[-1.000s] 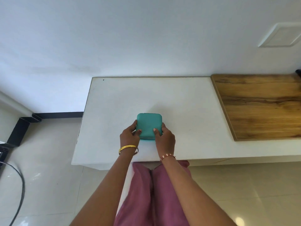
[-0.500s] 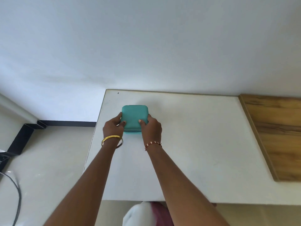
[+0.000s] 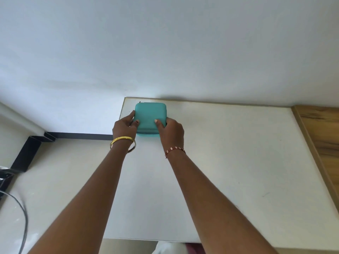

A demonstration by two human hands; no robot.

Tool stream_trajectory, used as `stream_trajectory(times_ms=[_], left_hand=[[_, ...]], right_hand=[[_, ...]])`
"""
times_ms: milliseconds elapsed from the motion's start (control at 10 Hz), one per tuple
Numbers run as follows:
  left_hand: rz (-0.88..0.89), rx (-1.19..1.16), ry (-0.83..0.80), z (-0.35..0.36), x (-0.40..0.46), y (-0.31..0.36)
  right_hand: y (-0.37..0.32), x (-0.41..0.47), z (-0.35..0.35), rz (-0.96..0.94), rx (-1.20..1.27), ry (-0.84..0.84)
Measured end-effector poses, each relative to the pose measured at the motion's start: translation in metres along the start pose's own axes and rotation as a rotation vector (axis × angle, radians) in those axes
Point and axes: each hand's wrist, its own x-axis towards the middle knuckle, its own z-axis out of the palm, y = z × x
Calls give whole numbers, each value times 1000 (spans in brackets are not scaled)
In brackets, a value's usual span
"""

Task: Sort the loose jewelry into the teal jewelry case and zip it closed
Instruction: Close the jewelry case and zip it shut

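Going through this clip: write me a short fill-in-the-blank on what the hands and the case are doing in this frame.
1. The closed teal jewelry case sits at the white table's far ____ corner.
2. The case is held by ____ hands.
3. The left hand wears a ____ bangle.
4. Right of the white table lies a ____ board.

Missing words: left; both; gold; wooden

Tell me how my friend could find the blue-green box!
Look at the white table against the wall, then at its far left corner. The teal jewelry case lies there, closed, with the left hand and right hand holding its sides. It is the only teal, rounded square thing on the table.
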Motion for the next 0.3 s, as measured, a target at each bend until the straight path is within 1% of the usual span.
stream_trajectory(times_ms=[100, 200, 300], left_hand=[[11, 29, -26, -1, -8, -3], [-5, -130, -16, 0, -15, -8], [-101, -321, 115, 4, -27, -11]], right_hand=[[3, -2, -6, -16, 39, -30], [8, -5, -15, -15, 134, -83], [11, -15, -23, 41, 260, -161]])
